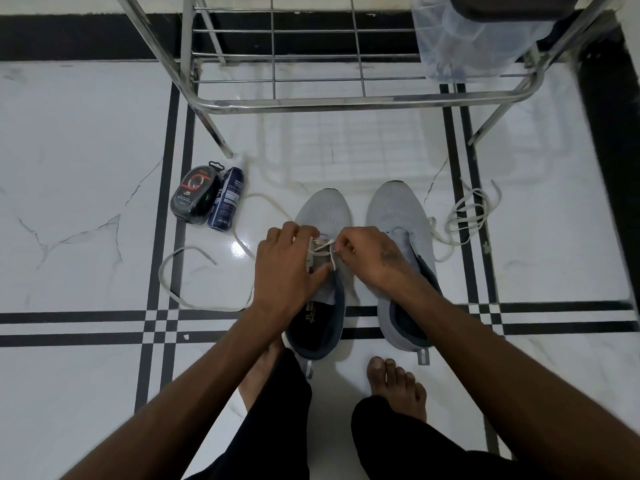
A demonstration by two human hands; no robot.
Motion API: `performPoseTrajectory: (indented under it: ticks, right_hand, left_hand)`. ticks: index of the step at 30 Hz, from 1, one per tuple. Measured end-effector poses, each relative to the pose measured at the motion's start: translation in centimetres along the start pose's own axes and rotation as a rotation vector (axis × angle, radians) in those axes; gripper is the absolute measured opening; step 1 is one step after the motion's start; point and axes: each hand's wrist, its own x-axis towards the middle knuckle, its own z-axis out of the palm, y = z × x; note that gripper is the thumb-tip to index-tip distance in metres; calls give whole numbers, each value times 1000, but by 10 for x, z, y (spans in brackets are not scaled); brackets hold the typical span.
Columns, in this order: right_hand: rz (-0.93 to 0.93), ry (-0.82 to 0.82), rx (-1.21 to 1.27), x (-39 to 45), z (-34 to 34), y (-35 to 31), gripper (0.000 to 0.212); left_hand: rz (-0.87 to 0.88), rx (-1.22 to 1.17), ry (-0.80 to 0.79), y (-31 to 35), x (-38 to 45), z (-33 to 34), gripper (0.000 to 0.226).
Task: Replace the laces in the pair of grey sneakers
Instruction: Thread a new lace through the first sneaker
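Note:
Two grey sneakers stand side by side on the floor, toes pointing away from me. The left sneaker (322,211) has a white lace (194,299) partly threaded through its eyelets, its long end trailing in a loop over the floor to the left. My left hand (287,268) grips the eyelet side of that shoe, thumb by the tongue. My right hand (372,254) pinches the lace at the eyelets. The right sneaker (398,216) stands just behind my right hand, and its lace (467,213) lies loosely coiled to its right.
A black shoe-polish case (194,195) and a blue spray can (227,199) lie on the white tiled floor to the left. A steel rack (346,98) stands behind the shoes, a plastic bag (467,39) on it. My bare feet (398,386) are close behind the sneakers.

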Motion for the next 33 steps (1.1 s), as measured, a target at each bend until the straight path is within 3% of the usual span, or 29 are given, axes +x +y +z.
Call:
performPoseTrajectory:
  ticks: [5,11,13,16,19,21,24,33]
  right_hand:
    - [28,77,-191,-15,-28,19,16]
    - [413,343,-230,-57,-81,90,21]
    - [447,393,-355,-71,-84,96,20]
    - [172,459,-393,-65,-65,64,29]
    - [-100,215,-218,-42,-26,11,28]
    - [-173,83,-318,-25,0,-11,22]
    - [-193,82,-436,-12,4,-7,14]
    - [297,322,-429,-88,-96,99,12]
  left_hand:
    - [-175,-158,-28,-17,-14,-3,14]
    - [-189,-116,-68,-14,-9,-10,12]
    - [-174,-108,-78,-13,-9,-10,13]
    - [-153,-118,-92,-13,-9,-8,13]
    - [-135,-113,-83,-13,-7,-5,13]
    - [-126,-123,-71,-16,-7,-3,13]
    - [-148,-142,-63,-20,-6,-4,12]
    - [-214,-167,-48,-22,-6,-9,9]
